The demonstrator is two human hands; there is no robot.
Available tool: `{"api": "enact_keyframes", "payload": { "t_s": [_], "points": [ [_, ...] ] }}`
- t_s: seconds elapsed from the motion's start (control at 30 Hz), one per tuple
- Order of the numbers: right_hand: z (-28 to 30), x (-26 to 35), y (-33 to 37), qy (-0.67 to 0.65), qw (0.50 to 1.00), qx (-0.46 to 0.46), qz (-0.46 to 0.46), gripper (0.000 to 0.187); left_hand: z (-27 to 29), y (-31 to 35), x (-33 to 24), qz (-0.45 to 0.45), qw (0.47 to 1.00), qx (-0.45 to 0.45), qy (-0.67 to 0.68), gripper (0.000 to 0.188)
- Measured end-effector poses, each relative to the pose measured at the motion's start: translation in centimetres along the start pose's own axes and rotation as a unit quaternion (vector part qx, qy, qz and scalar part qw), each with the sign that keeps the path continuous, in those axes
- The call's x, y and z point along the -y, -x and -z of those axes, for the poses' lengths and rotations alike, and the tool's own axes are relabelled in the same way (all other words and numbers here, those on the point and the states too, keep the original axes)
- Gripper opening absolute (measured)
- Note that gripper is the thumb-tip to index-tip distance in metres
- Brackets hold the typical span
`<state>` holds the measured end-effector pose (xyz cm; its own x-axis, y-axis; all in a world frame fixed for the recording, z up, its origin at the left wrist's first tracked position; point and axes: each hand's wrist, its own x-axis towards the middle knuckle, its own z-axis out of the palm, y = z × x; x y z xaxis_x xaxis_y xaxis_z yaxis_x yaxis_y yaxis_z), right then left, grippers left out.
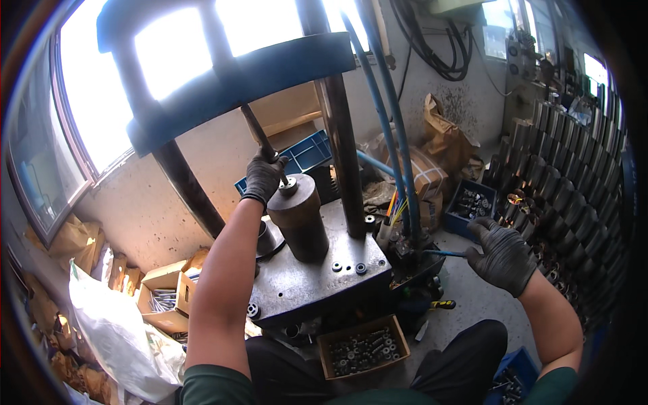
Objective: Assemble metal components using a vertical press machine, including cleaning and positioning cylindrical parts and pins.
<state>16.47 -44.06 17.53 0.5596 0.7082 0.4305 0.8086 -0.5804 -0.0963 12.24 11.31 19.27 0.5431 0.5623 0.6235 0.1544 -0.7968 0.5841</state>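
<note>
Presently, head view: the left hand (264, 177), in a dark glove, has its fingers curled narrow around the lower part of a dark rod (254, 125). The rod slants down from beneath the blue crossbeam (250, 74) to just above a steel cylinder (304, 226). The cylinder stands upright on a thick metal plate (317, 290), between two dark columns; a small round fitting (288, 187) sits on its top face, just beside the hand.

Right hand (503, 260), also gloved: fingers bent, thumb at the end of a blue lever (444, 253). Cannot tell whether the grip is fully closed on it.

On the plate: a short open cup (264, 237) to the left of the cylinder, partly hidden by the left forearm; two small rings (361, 268) near the front right; another ring (253, 310) at the front left corner.

Surroundings: a cardboard box (368, 369) of small metal parts lies below the plate, near the knees. A second carton (183, 294), holding metal pins, stands at left beside a white sack (111, 331). Blue hoses (391, 115) run down behind the lever. Metal tubes (574, 206) stand in rows at far right.
</note>
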Motion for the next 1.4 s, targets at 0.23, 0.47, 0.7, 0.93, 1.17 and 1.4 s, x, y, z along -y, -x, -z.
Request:
{"api": "enact_keyframes", "payload": {
  "t_s": [0.23,0.47,0.7,0.93,1.17,1.4],
  "points": [
    [0.3,0.6,-0.2,0.010,0.995,0.095,0.009,0.042,-2.0,2.7,0.3,0.054,0.996,-0.014,0.073,0.032],
    [0.2,0.6,2.8,0.055,0.947,0.311,0.054,0.044,-1.5,3.3,0.0,0.124,0.895,0.080,0.421,0.023],
    [-1.8,0.6,5.3,-0.011,0.963,0.264,0.052,0.036,-1.6,3.3,0.9,0.110,0.927,0.033,0.358,0.023],
    [-4.2,-0.3,11.6,-0.007,0.965,0.259,0.033,0.020,-2.4,2.9,0.0,0.097,0.953,0.010,0.286,0.016],
    [-4.5,1.3,11.3,0.003,0.979,0.202,-0.013,0.021,-2.3,3.0,0.4,0.101,0.953,0.015,0.284,0.015],
    [-3.6,1.9,11.1,0.024,0.980,0.199,-0.016,0.025,-3.2,1.6,2.5,0.092,0.968,0.014,0.231,0.028]
  ]
}}
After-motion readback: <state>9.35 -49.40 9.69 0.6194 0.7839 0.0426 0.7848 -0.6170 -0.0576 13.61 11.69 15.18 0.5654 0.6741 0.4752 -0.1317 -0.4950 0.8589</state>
